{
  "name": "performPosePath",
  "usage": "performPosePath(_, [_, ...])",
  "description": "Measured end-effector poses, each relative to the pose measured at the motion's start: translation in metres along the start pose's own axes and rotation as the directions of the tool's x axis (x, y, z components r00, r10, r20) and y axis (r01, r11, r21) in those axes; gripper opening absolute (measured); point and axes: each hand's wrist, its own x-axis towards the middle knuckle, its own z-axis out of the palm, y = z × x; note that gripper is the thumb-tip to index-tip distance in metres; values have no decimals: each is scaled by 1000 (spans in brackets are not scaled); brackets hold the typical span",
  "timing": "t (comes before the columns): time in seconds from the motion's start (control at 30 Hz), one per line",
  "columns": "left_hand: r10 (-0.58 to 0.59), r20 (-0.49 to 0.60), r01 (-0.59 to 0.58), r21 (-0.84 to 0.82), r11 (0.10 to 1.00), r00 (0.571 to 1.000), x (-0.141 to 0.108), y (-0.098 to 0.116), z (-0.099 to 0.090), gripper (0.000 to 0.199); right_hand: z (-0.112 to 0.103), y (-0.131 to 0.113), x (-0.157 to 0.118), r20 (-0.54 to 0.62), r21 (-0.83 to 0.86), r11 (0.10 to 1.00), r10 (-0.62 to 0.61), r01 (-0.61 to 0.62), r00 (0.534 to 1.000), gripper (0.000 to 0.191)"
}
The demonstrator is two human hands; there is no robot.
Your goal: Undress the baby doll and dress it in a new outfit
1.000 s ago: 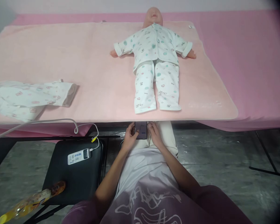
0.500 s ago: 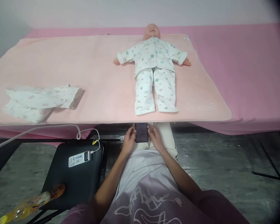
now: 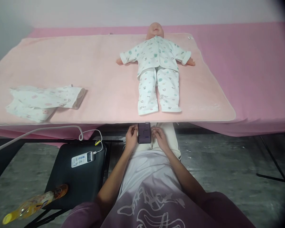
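A dark smartphone [image 3: 144, 133] lies screen up on my light trousers, just under the table's front edge. Close against its left edge is my left hand [image 3: 132, 138], fingers loosely bent; whether it touches the phone is hard to tell. On the other side my right hand [image 3: 160, 138] rests on my thigh, a small gap from the phone, its fingers bent and slightly apart. Beyond them a baby doll [image 3: 158, 53] lies face up on the table in a white patterned jacket and trousers [image 3: 147, 91], arms spread wide.
A peach mat [image 3: 104, 72] covers part of the pink tablecloth [image 3: 249, 69]. Folded white baby clothes [image 3: 45, 99] lie at its left. On a black stool [image 3: 68, 177] sit a white power bank [image 3: 82, 159] with a cable [image 3: 47, 128] and a yellow-capped bottle [image 3: 35, 204].
Both hands have drawn back from the phone's edges, and my thumbs have left its screen. The phone stays on my lap. The whole view has shifted slightly.
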Motion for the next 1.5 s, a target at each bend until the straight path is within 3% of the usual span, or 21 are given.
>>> performPosePath(0.2, [30,53,-31,10,999,998,-3,-1,-7,60,-26,-25,-14,35,-151,988,-35,39,999,46])
performPosePath(0.3, [109,41,-114,143,983,993,-8,9,-14,57,-41,-48,-22,80,-222,971,-72,88,994,46])
performPosePath(0.4, [196,90,-215,316,924,976,-18,41,-35,48,-60,-84,-34,137,-282,948,-111,146,984,42])
performPosePath(0.47, [164,264,-247,322,914,950,-24,80,-57,40,-76,-118,-42,203,-310,932,-128,187,971,39])
performPosePath(0.5, [123,413,-256,283,924,902,-26,103,-68,36,-85,-138,-45,248,-318,923,-139,216,959,38])
performPosePath(0.53, [92,580,-264,220,939,809,-27,129,-79,34,-94,-159,-47,294,-319,913,-159,254,942,36])
performPosePath(0.6, [122,835,-269,32,963,536,-21,183,-94,37,-109,-202,-41,357,-320,876,-242,361,902,32])
performPosePath(0.63, [184,870,-283,-54,957,457,-13,209,-96,38,-115,-223,-32,362,-335,843,-298,421,883,29])
performPosePath(0.67, [243,856,-333,-88,939,457,-1,232,-94,38,-118,-243,-19,366,-356,798,-360,486,859,29])
performPosePath(0.73, [336,757,-509,-5,860,560,38,271,-77,35,-118,-279,21,356,-425,695,-460,580,813,32])
performPosePath(0.77, [410,682,-597,48,801,605,64,286,-63,35,-115,-294,48,348,-466,646,-495,605,796,32])
performPosePath(0.83, [547,555,-708,112,698,627,125,305,-27,40,-102,-319,109,366,-500,574,-538,649,759,31])
performPosePath(0.97, [650,470,-789,195,583,596,241,304,42,51,-71,-335,230,382,-537,507,-567,675,730,26])
performPosePath(1.07, [710,418,-822,229,521,567,275,277,65,52,-59,-319,279,384,-546,494,-570,677,726,26])
performPosePath(1.17, [735,427,-849,218,482,527,271,248,59,53,-63,-296,287,384,-504,499,-601,705,701,28])
performPosePath(1.27, [732,478,-871,189,454,486,260,237,41,56,-80,-285,277,416,-439,563,-563,700,714,36])
performPosePath(1.4, [694,557,-877,150,457,457,257,249,20,60,-99,-293,267,553,-419,580,-448,699,703,58])
performPosePath(1.5, [638,638,-872,114,475,431,257,262,8,48,-100,-303,260,563,-502,516,-414,694,715,49])
